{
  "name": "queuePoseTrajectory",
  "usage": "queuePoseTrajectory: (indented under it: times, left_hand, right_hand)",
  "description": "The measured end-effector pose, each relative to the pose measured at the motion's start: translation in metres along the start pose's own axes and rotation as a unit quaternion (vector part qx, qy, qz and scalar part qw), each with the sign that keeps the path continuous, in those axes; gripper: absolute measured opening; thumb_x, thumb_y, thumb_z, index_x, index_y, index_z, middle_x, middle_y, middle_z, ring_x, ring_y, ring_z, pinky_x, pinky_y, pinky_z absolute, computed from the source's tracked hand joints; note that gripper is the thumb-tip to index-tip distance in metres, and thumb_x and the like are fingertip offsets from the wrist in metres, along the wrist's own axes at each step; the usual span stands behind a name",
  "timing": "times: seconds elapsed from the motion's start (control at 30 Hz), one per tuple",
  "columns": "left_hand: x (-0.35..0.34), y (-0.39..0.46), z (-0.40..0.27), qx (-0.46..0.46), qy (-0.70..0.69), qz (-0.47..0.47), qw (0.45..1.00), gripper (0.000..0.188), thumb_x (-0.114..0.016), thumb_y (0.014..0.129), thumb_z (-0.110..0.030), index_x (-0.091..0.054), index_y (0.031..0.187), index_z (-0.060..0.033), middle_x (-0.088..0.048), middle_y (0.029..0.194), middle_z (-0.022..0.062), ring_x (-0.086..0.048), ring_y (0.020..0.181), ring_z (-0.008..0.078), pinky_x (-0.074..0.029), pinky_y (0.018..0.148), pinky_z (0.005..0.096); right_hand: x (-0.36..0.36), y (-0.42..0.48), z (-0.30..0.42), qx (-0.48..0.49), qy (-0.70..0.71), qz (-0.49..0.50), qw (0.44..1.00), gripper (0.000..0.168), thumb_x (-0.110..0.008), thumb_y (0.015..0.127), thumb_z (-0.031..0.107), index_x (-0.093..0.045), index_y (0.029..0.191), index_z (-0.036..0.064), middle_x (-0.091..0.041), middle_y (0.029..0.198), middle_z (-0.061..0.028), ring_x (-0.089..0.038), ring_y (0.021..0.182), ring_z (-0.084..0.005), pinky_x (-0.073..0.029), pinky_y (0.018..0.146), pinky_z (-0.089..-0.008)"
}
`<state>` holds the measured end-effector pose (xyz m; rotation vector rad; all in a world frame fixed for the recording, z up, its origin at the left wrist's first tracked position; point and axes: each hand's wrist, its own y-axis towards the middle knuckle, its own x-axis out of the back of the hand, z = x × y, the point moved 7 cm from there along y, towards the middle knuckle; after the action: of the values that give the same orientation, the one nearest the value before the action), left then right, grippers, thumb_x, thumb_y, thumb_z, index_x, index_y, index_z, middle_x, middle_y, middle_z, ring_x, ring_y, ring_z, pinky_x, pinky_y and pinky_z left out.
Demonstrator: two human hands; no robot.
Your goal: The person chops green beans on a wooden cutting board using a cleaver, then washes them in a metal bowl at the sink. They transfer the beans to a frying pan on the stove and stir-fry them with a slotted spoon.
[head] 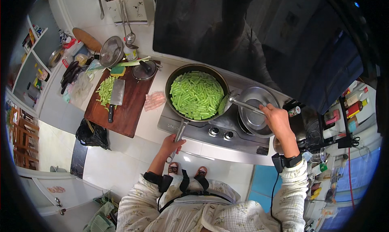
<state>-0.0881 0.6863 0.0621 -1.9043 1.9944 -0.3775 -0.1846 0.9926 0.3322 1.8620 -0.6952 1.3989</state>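
Note:
My left hand (172, 146) is closed around the metal handle of a deep frying pan (181, 131). Cut green beans (197, 93) fill that pan, which stands over the left side of a gas stove (209, 131). In my right hand (276, 118) is the handle of a metal cooking spoon or turner (244, 104). Its broad head rests at the pan's right rim, against the beans; the exact shape is hard to tell. Beneath my right hand, a shallow stainless steel basin (258, 122) sits over the right side of the stove.
Left of the stove, a wooden cutting board (130, 116) holds a cleaver (117, 92), more cut beans (104, 89), a sponge (118, 70) and a glass lid (143, 70). A pink cloth (155, 100) lies between. A dark glass range hood (243, 40) slants above the stove.

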Motion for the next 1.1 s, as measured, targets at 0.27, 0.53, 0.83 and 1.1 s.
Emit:
queuePoseTrajectory:
  times: [0.27,0.53,0.83,1.1]
  left_hand:
    - [0.001,-0.001,0.003,0.005,-0.001,0.007,1.000,0.025,-0.068,0.078,-0.020,-0.049,0.077,-0.0040,-0.050,0.055,0.0014,-0.047,0.043,0.0097,-0.039,0.037,0.0239]
    - [-0.002,0.001,0.004,0.000,-0.029,0.019,0.999,0.024,-0.067,0.079,-0.020,-0.049,0.076,-0.0051,-0.050,0.055,0.0011,-0.047,0.043,0.0086,-0.039,0.037,0.0233]
    - [-0.002,-0.002,0.000,0.004,-0.025,0.012,1.000,0.024,-0.068,0.078,-0.019,-0.049,0.076,-0.0043,-0.050,0.052,0.0020,-0.046,0.040,0.0096,-0.037,0.036,0.0247]
    - [-0.002,0.001,0.004,0.000,-0.051,0.015,0.999,0.023,-0.068,0.078,-0.018,-0.049,0.076,-0.0043,-0.050,0.053,0.0014,-0.045,0.041,0.0091,-0.037,0.036,0.0242]
  right_hand:
    - [-0.025,0.014,0.009,-0.014,0.071,0.050,0.996,0.039,-0.064,0.061,0.000,-0.061,0.100,0.006,-0.060,0.087,-0.0131,-0.059,0.074,-0.0313,-0.047,0.065,-0.0382]
    - [-0.055,0.017,0.021,-0.032,0.197,0.029,0.979,0.034,-0.063,0.066,0.004,-0.062,0.100,0.005,-0.062,0.092,-0.0161,-0.059,0.081,-0.0350,-0.047,0.070,-0.0403]
    - [-0.096,0.034,0.024,-0.154,0.323,-0.022,0.934,0.030,-0.065,0.071,0.007,-0.061,0.101,0.004,-0.062,0.090,-0.0184,-0.060,0.083,-0.0339,-0.047,0.071,-0.0369]
    - [-0.126,0.033,0.016,-0.233,0.451,-0.106,0.855,0.030,-0.064,0.074,0.005,-0.060,0.103,0.000,-0.064,0.088,-0.0118,-0.061,0.080,-0.0167,-0.045,0.072,-0.0267]
